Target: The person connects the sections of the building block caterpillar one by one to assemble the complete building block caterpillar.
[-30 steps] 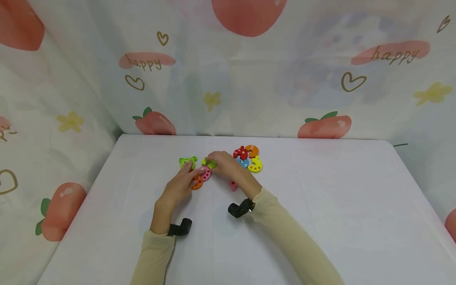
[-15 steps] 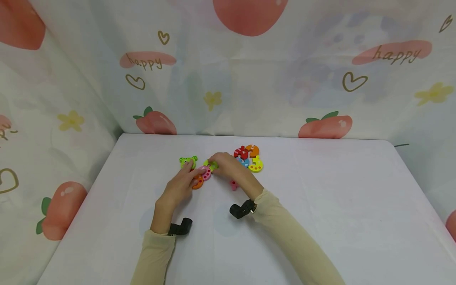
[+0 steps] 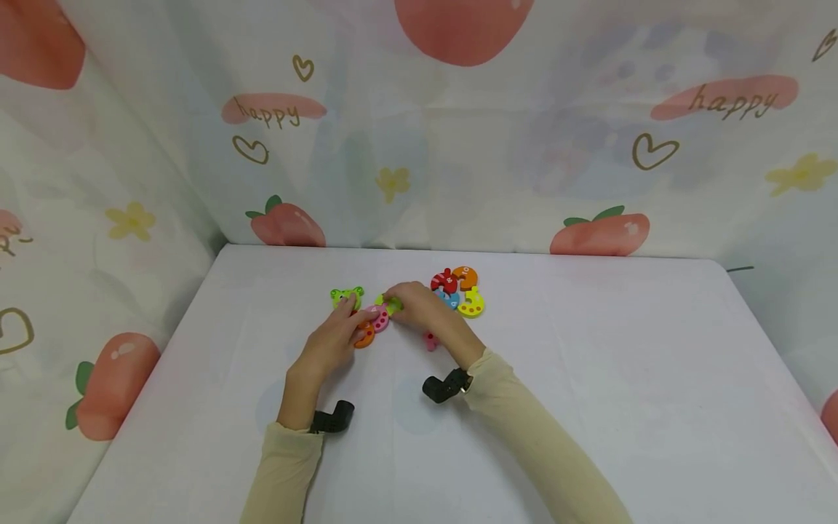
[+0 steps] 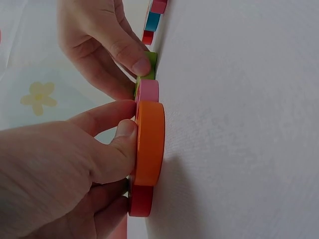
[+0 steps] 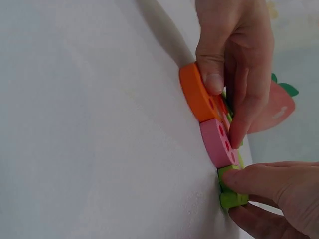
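My right hand (image 3: 425,309) pinches a green puzzle piece (image 5: 232,200) between thumb and fingers, low over the white table. The piece touches the end of a pink dotted piece (image 5: 218,145). Beside it, my left hand (image 3: 326,342) rests on the row: its thumb presses the orange piece (image 4: 151,144) and its index finger reaches to the pink one. A red piece (image 4: 141,201) sits against the orange one, under the other left fingers. At the far end lies a green animal-head piece (image 3: 338,296), partly covered by those fingers.
To the right of the hands lies a cluster of pieces: a red striped one (image 3: 443,281), an orange one (image 3: 466,276), a yellow one (image 3: 471,303) and a blue one (image 3: 448,298). A pink piece (image 3: 431,340) lies near my right wrist. A patterned curtain (image 3: 458,167) hangs behind the table.
The right hand has shifted slightly to the right with the green piece, which now lies against the pink one. The left hand has stayed in place.
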{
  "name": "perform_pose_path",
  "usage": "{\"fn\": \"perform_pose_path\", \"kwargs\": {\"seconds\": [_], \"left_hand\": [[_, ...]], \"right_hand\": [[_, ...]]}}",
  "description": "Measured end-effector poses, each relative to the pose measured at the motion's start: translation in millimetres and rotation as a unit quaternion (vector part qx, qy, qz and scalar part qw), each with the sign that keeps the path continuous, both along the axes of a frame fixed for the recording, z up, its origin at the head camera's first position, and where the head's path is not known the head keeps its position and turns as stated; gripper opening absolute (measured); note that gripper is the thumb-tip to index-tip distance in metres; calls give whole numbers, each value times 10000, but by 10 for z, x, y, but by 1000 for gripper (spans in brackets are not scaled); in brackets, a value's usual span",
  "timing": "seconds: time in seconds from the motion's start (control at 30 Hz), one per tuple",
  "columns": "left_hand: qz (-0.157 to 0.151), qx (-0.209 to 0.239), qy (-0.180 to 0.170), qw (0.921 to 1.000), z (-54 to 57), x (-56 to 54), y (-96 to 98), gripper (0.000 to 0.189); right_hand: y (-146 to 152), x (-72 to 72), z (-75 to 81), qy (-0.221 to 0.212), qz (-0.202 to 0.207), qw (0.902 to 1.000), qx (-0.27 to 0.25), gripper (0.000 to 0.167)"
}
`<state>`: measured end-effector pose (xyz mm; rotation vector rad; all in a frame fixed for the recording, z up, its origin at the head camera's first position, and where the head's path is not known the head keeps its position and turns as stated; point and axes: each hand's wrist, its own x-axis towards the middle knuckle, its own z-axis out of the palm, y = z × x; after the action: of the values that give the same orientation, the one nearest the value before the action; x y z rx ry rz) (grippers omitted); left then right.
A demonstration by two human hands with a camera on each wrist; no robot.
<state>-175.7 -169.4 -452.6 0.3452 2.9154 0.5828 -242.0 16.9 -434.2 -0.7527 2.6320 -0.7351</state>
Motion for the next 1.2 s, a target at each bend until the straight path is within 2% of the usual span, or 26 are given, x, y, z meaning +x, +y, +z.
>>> {"fn": "perform_pose_path", "kwargs": {"seconds": [0.2, 0.4, 0.53, 0.67, 1.0, 1.2], "left_hand": [[93, -73, -135, 9998, 1, 3, 14, 45], [282, -40, -279, 9992, 27, 20, 42, 46], [279, 17, -251, 9993, 35, 26, 39, 46], [281, 19, -272, 9992, 31, 25, 42, 47], [259, 114, -250, 9993, 21, 43, 55, 47], [376, -58, -47, 9993, 10, 8, 107, 41]], "right_hand": [[194, 55, 22, 113, 27, 9999, -79, 44], [728, 335, 116, 171, -130, 9976, -658, 48], [1056, 543, 105, 228, -271, 9976, -591, 50], [1288, 675, 67, 254, -353, 9984, -361, 53], [1573, 836, 53, 425, -354, 9984, -128, 53], [1649, 858, 63, 469, -320, 9984, -28, 55]]}}
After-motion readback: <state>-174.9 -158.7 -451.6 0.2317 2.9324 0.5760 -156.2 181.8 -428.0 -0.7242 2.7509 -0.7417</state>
